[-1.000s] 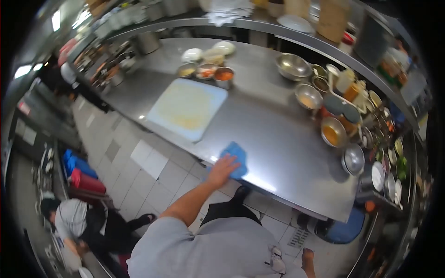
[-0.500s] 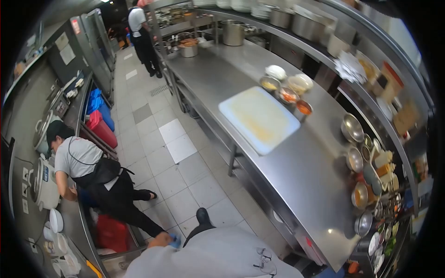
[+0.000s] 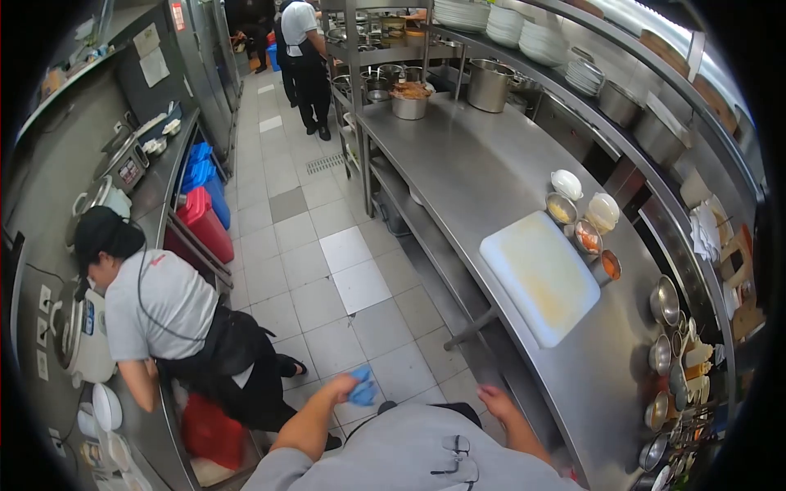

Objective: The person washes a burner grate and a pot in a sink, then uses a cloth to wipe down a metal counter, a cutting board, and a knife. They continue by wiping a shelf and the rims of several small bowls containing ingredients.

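My left hand point(image 3: 337, 390) is closed around a crumpled blue cloth point(image 3: 361, 385), held low over the tiled floor at my left front. Its loose end sticks out past my fingers. My right hand point(image 3: 494, 402) hangs in front of my body, beside the edge of the long steel table point(image 3: 458, 188). Its fingers are loosely bent, with nothing visible in them. On that table, ahead and to the right, lies a white cutting board point(image 3: 540, 278) with yellowish stains. Neither hand touches the board or the table.
A co-worker point(image 3: 176, 295) leans over the left counter, legs stretched into the aisle point(image 3: 327, 286). Another person point(image 3: 303, 65) stands farther along. Small bowls of food point(image 3: 588, 237) sit behind the board. A pot point(image 3: 490, 86) and metal bowls point(image 3: 665, 299) line the table.
My view has shifted so the table and board appear farther right. My left hand with the blue cloth has come forward, and my right hand has come into view. The co-worker still leans over the counter.
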Motion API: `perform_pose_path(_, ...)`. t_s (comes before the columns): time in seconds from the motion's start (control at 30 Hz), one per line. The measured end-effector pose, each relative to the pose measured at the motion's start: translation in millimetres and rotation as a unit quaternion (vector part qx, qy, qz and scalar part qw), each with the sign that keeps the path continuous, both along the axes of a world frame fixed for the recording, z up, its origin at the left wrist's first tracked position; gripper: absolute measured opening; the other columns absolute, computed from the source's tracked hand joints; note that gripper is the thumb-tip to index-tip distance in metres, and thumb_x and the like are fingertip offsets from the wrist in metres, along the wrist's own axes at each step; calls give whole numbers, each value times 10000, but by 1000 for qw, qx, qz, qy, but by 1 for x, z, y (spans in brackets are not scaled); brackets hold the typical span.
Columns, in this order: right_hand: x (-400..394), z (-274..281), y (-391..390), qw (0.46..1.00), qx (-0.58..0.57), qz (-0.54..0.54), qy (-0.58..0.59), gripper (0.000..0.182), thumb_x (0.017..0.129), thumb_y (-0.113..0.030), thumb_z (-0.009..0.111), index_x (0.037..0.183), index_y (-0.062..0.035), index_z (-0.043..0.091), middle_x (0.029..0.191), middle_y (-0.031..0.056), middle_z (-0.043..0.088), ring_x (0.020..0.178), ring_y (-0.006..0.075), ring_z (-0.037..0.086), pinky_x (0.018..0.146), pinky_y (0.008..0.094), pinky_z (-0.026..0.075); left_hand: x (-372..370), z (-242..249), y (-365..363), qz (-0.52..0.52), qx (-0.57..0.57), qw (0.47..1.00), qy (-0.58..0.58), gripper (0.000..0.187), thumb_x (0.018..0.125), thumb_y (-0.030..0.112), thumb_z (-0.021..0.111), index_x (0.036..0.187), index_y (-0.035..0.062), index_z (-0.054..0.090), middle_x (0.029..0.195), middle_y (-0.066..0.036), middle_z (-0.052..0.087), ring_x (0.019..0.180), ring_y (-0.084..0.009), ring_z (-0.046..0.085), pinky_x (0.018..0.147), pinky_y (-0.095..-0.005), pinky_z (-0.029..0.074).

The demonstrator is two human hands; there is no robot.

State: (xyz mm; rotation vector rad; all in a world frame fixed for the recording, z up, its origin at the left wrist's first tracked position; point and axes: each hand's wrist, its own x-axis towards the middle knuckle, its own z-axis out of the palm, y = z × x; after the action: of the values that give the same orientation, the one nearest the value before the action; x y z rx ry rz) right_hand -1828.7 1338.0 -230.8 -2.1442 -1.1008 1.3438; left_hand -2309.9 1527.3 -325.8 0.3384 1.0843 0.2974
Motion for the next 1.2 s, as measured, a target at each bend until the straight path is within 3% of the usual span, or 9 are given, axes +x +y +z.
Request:
perform_pose_path(0.17, -68, 109, 164, 927, 106, -129, 337, 505, 1043, -337, 637, 1483, -103, 561, 1308, 64, 686, 1125, 218, 671, 969, 402, 548, 145, 244, 97, -146, 216, 916, -305, 809, 1056, 227, 595, 1687, 173, 93, 1699, -145, 240, 1501, -324, 387, 1144, -547, 439)
perform_pose_path(0.3, -60, 182, 288, 842, 247, -224, 424, 330, 1015, -147, 651, 1328, -62, 591, 1163, 79, 689, 1009, 194, 695, 811, 363, 603, 172, 299, 175, -126, 177, 915, -340, 900, 1062, 317, 607, 1691, 232, -31, 1751, -129, 76, 1520, -378, 346, 1143, -604, 412)
perform_pose_path(0.43, 1, 224, 396, 806, 403, -200, 384, 392, 993, -160, 638, 1353, -24, 566, 1194, 119, 674, 1108, 226, 661, 968, 429, 558, 136, 257, 272, -164, 254, 948, -94, 886, 1004, 374, 691, 1684, 185, 155, 1724, -119, 202, 1495, -368, 374, 1106, -624, 444)
perform_pose_path(0.57, 72, 200, 522, 785, 556, -118, 247, 374, 997, -203, 643, 1310, -4, 595, 1188, 100, 669, 1103, 225, 660, 1021, 403, 529, 59, 253, 333, 96, 145, 984, -41, 802, 994, 330, 691, 1642, 120, 269, 1541, -123, 459, 1390, -351, 491, 1072, -584, 483)
perform_pose_path(0.67, 110, 165, 589, 895, 423, -41, 133, 406, 940, -161, 684, 1323, -39, 624, 1275, 146, 674, 1286, 292, 584, 1113, 450, 458, 29, 252, 363, 222, 148, 962, 57, 745, 990, 319, 686, 1603, 82, 335, 1501, -119, 490, 1359, -347, 518, 1047, -545, 500)
perform_pose_path(0.77, 74, 200, 630, 867, 39, 29, -496, 534, 844, -266, 734, 1348, -106, 658, 1568, 286, 443, 1521, 487, 294, 1224, 582, 270, 11, 221, 393, 246, 134, 937, 208, 714, 972, 310, 709, 1560, 49, 400, 1428, -118, 553, 1274, -310, 568, 979, -487, 531)
perform_pose_path(0.97, 109, 140, 694, 836, 360, 113, -399, 539, 900, -244, 660, 1410, -76, 616, 1643, 286, 323, 1532, 507, 247, 1228, 620, 230, -12, 163, 462, 87, 100, 954, 269, 612, 968, 310, 738, 1487, 83, 508, 1296, -78, 644, 1109, -235, 646, 941, -434, 534)
perform_pose_path(1.1, 81, 100, 723, 891, 275, 120, -341, 582, 928, -258, 614, 1470, -54, 557, 1646, 289, 320, 1530, 506, 254, 1234, 612, 224, -33, 163, 565, 29, 139, 958, 248, 700, 947, 334, 753, 1515, 18, 490, 1376, -149, 635, 1208, -278, 628, 994, -450, 529)
perform_pose_path(1.2, 60, 85, 748, 794, 185, 49, -577, 637, 955, -318, 589, 1521, -41, 499, 1651, 291, 311, 1531, 493, 266, 1251, 576, 212, -47, 162, 657, -15, 192, 944, 266, 700, 933, 343, 763, 1496, 9, 517, 1339, -181, 670, 1246, -293, 634, 1016, -435, 522)
